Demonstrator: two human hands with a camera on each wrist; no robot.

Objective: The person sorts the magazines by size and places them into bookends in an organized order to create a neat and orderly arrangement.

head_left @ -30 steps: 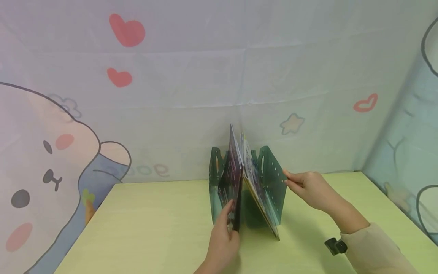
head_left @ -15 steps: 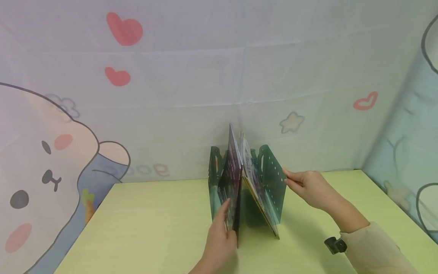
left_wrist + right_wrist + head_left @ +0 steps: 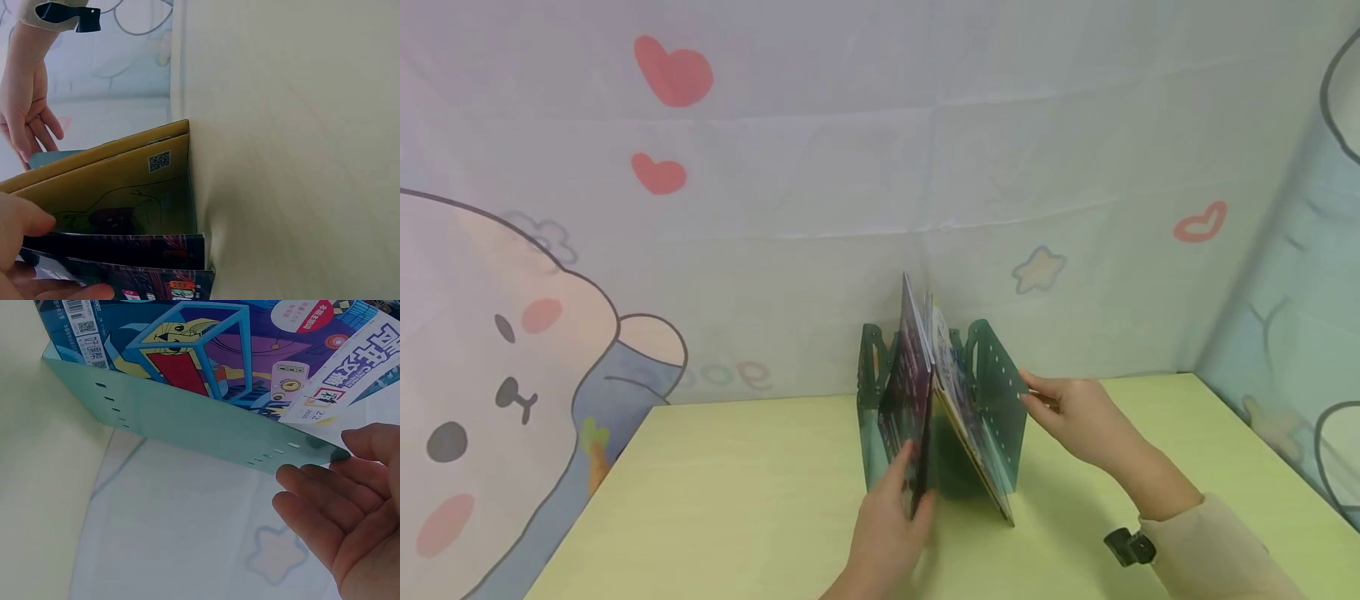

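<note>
A translucent green plastic rack (image 3: 1000, 392), pierced with rows of small holes, stands at the far middle of the smooth pale-green surface (image 3: 737, 492). The left hand (image 3: 891, 525) pinches the near edge of a thin, glossy dark book (image 3: 910, 392) standing upright in it. The right hand (image 3: 1078, 412) holds the rack's right panel, thumb and fingers closed over its edge. A yellow-backed book (image 3: 973, 433) leans right.
</note>
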